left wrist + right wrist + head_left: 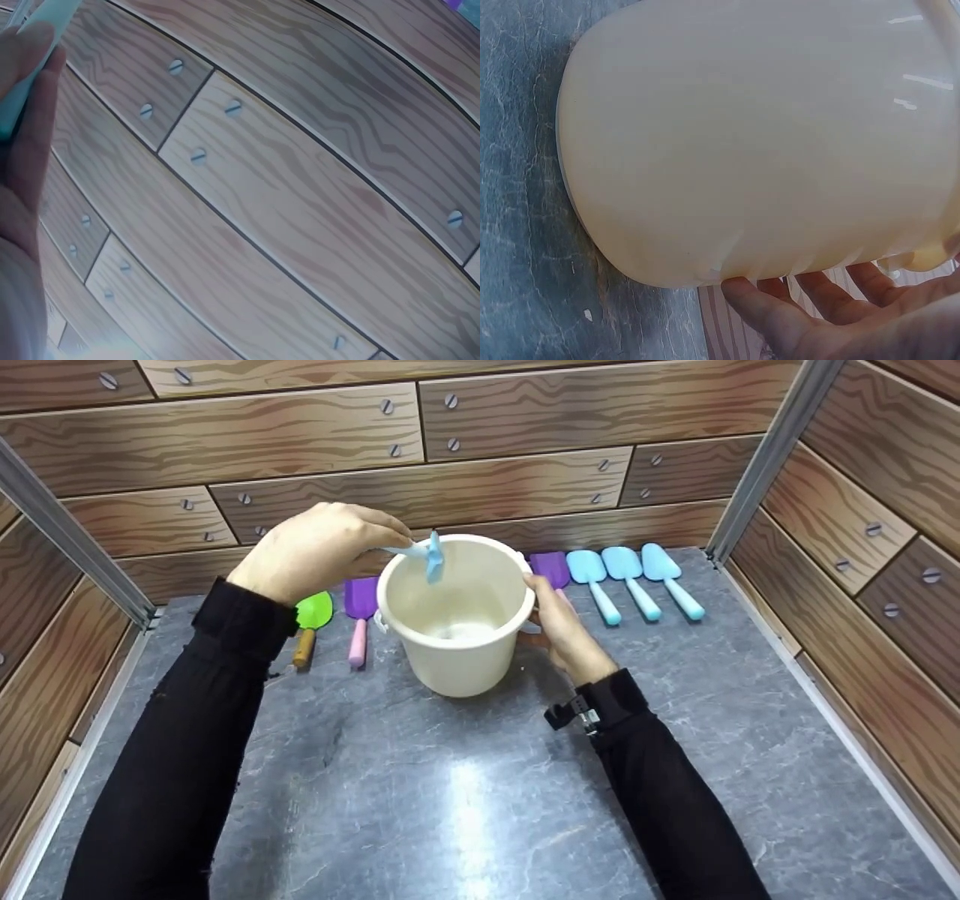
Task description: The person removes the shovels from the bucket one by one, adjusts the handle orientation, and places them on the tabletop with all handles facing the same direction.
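Note:
A cream bucket point(463, 664) stands upright on the table, its open top facing up. My left hand point(322, 547) is over its left rim, pinching the pale blue handle point(30, 67) of a small shovel. The shovel's light blue blade point(434, 559) is seen nearly edge-on, above the bucket's opening. At the bucket's right side is my right hand point(562, 630), one digit up by the rim and the others lower. Its extended fingers point(772, 311) rest against the outer wall in the right wrist view.
Left of the bucket lie a green shovel point(315, 610) with a brown handle and a purple shovel point(361, 598) with a pink one. Another purple shovel point(551, 568) and three blue shovels point(622, 562) lie to the right. Wood-patterned panels point(315, 442) enclose the grey table point(360, 810).

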